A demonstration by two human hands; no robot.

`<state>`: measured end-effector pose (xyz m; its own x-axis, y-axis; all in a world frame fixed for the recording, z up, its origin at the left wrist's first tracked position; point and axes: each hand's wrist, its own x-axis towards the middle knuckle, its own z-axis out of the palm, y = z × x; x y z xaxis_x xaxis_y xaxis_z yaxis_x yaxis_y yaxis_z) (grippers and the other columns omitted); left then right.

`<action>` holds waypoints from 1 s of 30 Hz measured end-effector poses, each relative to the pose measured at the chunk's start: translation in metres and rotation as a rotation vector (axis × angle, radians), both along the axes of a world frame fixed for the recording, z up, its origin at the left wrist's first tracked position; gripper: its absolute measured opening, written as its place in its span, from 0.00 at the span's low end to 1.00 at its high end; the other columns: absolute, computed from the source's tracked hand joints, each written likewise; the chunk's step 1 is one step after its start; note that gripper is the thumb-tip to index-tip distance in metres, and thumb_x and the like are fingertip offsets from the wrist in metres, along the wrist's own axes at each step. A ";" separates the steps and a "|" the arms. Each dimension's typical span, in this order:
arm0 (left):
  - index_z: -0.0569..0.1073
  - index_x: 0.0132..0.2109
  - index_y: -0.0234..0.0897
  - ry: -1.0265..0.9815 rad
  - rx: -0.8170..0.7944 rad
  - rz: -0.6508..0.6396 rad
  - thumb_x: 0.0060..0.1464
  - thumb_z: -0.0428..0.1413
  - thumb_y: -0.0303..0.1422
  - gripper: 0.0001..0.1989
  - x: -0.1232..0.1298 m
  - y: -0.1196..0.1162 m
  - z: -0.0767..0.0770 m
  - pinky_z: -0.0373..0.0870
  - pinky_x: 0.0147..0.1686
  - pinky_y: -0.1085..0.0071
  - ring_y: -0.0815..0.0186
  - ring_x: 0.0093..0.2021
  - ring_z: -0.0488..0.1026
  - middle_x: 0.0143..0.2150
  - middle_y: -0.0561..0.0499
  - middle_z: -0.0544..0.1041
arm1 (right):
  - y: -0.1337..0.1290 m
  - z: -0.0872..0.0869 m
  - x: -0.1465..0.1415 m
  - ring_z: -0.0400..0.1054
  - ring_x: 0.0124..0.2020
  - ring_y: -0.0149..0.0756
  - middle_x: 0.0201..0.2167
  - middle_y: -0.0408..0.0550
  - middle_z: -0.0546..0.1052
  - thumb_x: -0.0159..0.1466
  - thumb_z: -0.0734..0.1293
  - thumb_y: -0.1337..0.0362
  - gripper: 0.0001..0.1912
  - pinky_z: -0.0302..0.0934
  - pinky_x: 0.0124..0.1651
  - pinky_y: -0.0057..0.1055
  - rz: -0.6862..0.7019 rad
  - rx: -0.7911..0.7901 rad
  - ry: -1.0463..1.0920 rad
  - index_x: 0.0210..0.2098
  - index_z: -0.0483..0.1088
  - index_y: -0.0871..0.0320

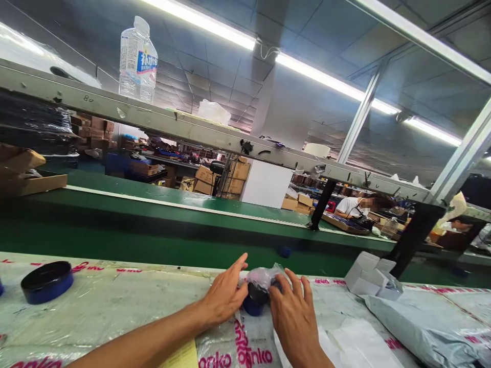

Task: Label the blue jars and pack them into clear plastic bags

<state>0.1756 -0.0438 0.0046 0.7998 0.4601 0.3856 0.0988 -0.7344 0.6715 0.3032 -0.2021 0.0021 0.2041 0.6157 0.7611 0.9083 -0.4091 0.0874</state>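
Flanking cylinder point(257, 296): left hand point(226, 292), right hand point(293, 309)

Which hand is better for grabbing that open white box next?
Probably the right hand: it's nearer the white box, over on the right. The left hand is farther away, with the dark round object and the right hand in between.

Tube lights point(207, 24) lit below panelled ceiling point(207, 64); pale pillar point(268, 186) stands far centre; cartons point(95, 134) stand stacked far left.
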 end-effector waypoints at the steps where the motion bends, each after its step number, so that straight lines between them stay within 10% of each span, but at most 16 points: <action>1: 0.55 0.71 0.35 0.002 -0.027 -0.010 0.55 0.51 0.24 0.37 0.003 -0.001 -0.002 0.70 0.57 0.62 0.59 0.54 0.76 0.60 0.43 0.75 | 0.003 0.000 0.000 0.65 0.60 0.58 0.47 0.52 0.81 0.62 0.65 0.73 0.11 0.47 0.66 0.59 -0.005 0.015 0.033 0.29 0.76 0.52; 14: 0.64 0.65 0.37 -0.088 0.013 0.065 0.55 0.58 0.29 0.30 0.023 -0.005 0.017 0.72 0.50 0.61 0.57 0.46 0.77 0.45 0.50 0.80 | 0.001 0.019 0.022 0.70 0.54 0.51 0.45 0.46 0.82 0.68 0.65 0.63 0.10 0.66 0.53 0.44 0.067 0.022 0.186 0.32 0.77 0.49; 30: 0.56 0.70 0.40 -0.010 0.376 -0.051 0.57 0.53 0.20 0.36 0.000 0.010 -0.020 0.72 0.47 0.60 0.57 0.43 0.77 0.44 0.48 0.81 | -0.009 -0.015 -0.002 0.64 0.61 0.55 0.49 0.51 0.81 0.60 0.66 0.70 0.09 0.49 0.66 0.55 0.052 -0.018 -0.065 0.28 0.75 0.51</action>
